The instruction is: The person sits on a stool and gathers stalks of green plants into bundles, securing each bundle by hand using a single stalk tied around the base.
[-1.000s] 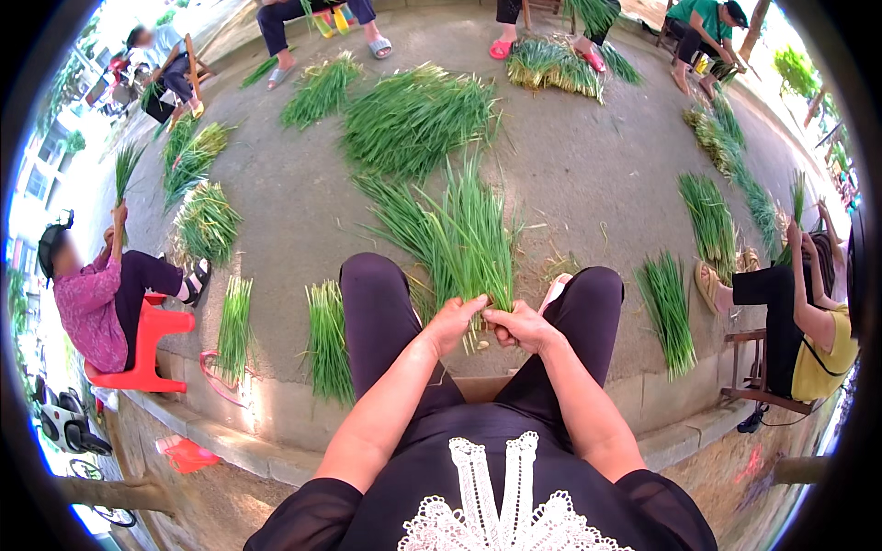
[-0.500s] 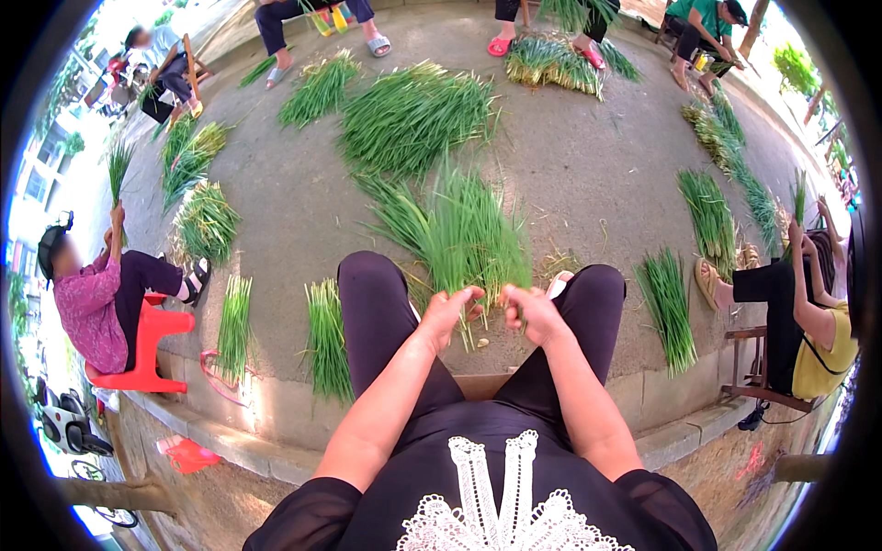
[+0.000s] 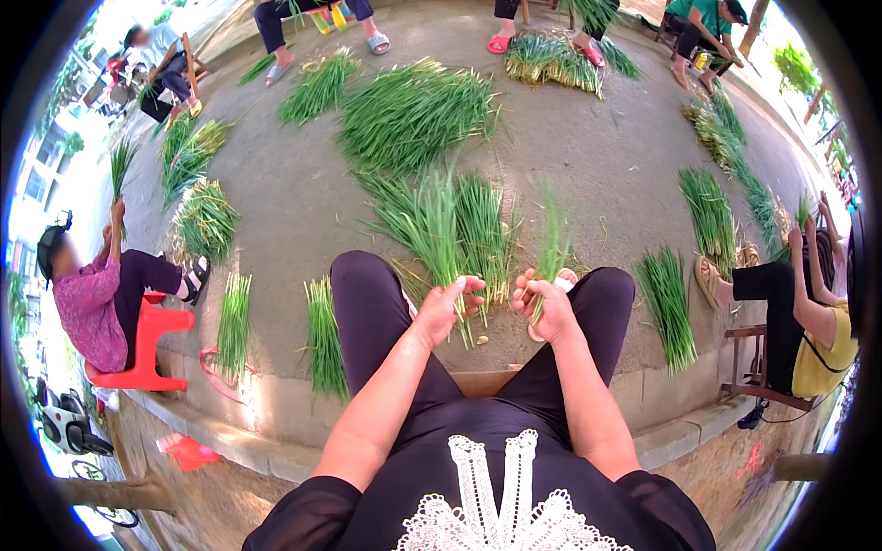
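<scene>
My left hand (image 3: 445, 308) is closed around the lower ends of a bunch of chives (image 3: 435, 225), whose long green blades point away from me. A smaller, motion-blurred bunch of chives (image 3: 552, 230) stands up from my closed right hand (image 3: 546, 306). Both hands are above the ground between my knees, a short gap apart. Just beyond them, between the two bunches, more chives (image 3: 485, 220) lie on the pavement with their pale ends toward me.
A large chive heap (image 3: 418, 115) lies ahead. Laid-out chives are beside my left knee (image 3: 325, 340) and to the right (image 3: 667, 308). One person sits on a red stool (image 3: 152, 344) at left, another on a wooden chair (image 3: 758, 367) at right. A low kerb (image 3: 266, 457) runs beneath me.
My hands have moved apart. The right one has shifted slightly right with a small bunch of chives, while the left keeps its bunch. My knees have spread a little.
</scene>
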